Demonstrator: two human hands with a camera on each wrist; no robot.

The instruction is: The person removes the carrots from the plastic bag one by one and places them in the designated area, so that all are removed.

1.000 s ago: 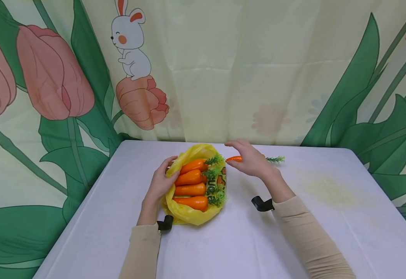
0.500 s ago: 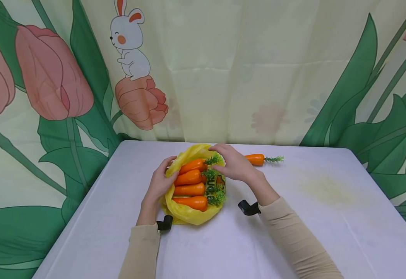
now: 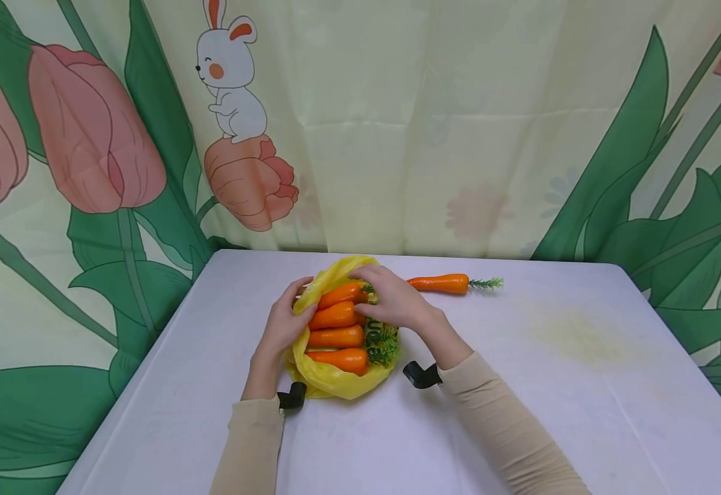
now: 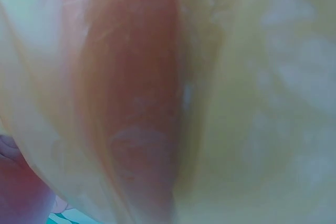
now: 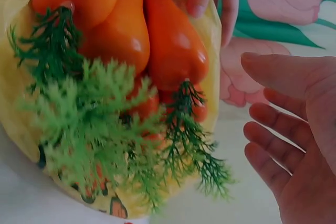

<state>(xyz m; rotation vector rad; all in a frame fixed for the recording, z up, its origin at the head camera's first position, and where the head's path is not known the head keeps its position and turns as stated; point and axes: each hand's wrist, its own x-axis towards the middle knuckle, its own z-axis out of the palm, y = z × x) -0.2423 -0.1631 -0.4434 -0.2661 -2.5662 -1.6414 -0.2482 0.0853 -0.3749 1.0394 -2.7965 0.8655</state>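
Note:
In the head view a yellow plastic bag (image 3: 341,390) lies with its mouth open on the table. Several orange carrots (image 3: 337,337) with green tops (image 3: 383,344) lie side by side in it. My left hand (image 3: 281,326) grips the bag's left rim, thumb on the inner side. Over the carrots at the bag's far right my right hand (image 3: 392,300) hovers, thumb and fingers apart. The right wrist view shows that hand (image 5: 294,124) holding nothing beside the carrots (image 5: 173,40). In the left wrist view, the bag's film (image 4: 262,129) covers nearly everything.
One more carrot (image 3: 443,282) lies on the white tablecloth (image 3: 521,385), behind and right of the bag. A printed curtain (image 3: 478,137) hangs along the table's far edge. A small black wrist camera (image 3: 420,375) juts from the right wrist, another (image 3: 292,396) from the left.
My right hand has moved left from above the loose carrot to over the carrots in the bag, leaving that carrot in place. The left hand keeps its hold on the bag.

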